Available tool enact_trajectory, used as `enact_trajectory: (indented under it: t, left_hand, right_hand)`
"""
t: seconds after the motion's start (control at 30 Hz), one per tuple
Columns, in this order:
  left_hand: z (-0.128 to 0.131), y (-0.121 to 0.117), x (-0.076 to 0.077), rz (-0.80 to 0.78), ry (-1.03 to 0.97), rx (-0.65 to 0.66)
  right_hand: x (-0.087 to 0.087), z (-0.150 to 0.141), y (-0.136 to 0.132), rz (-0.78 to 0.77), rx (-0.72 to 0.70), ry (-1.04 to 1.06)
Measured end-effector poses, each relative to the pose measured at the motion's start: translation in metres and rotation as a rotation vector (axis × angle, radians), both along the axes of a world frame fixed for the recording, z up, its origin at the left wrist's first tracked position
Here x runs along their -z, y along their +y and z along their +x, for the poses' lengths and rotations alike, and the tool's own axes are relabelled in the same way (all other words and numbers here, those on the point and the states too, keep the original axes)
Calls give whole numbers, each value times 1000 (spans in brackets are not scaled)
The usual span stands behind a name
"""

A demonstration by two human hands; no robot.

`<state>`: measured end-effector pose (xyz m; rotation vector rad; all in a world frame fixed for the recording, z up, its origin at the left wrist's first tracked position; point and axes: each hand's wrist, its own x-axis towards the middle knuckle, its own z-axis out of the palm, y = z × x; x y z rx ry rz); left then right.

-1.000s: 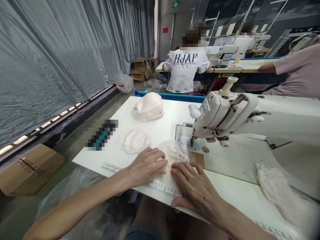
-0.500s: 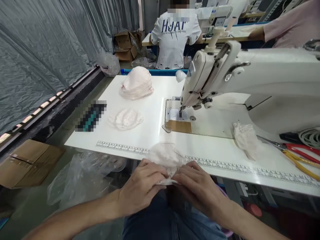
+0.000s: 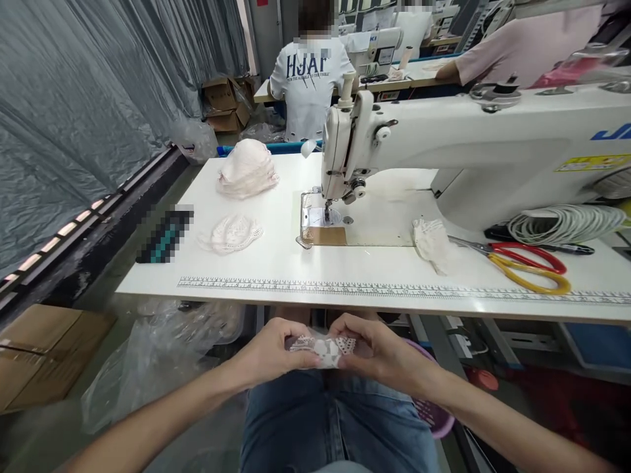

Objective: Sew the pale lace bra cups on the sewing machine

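Observation:
Above my lap, just below the table's front edge, a small piece of white lace fabric (image 3: 323, 349) is stretched between both hands. My left hand (image 3: 276, 351) pinches its left end between thumb and fingers. On the right end, my right hand (image 3: 372, 348) grips it the same way. Holes of the lace pattern show at both ends. On the table lie a flat white lace piece (image 3: 231, 234), a rounded stack of pale fabric pieces (image 3: 247, 169) behind it, and a crumpled white fabric piece (image 3: 430, 244) to the right.
A white sewing machine (image 3: 394, 141) stands on the white table (image 3: 236, 266), which has a printed ruler along its front. Scissors with red and yellow handles (image 3: 532, 266) lie at right beside a coiled cable (image 3: 566, 223). A cardboard box (image 3: 46, 351) is at lower left. Other people sit beyond.
Both hands have drawn the lace fabric off the table edge toward my lap and turned it so its lace face shows. The camera view has shifted to the right.

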<state>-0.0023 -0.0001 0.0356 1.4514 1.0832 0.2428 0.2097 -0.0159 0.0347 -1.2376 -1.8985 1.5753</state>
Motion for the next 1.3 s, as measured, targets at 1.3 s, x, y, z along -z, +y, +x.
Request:
enact_trajectory:
  t: [1.3]
  left_hand:
    - [-2,43,-30,317,145,99]
  right_hand:
    - [-12,1,44,82,-14,-131]
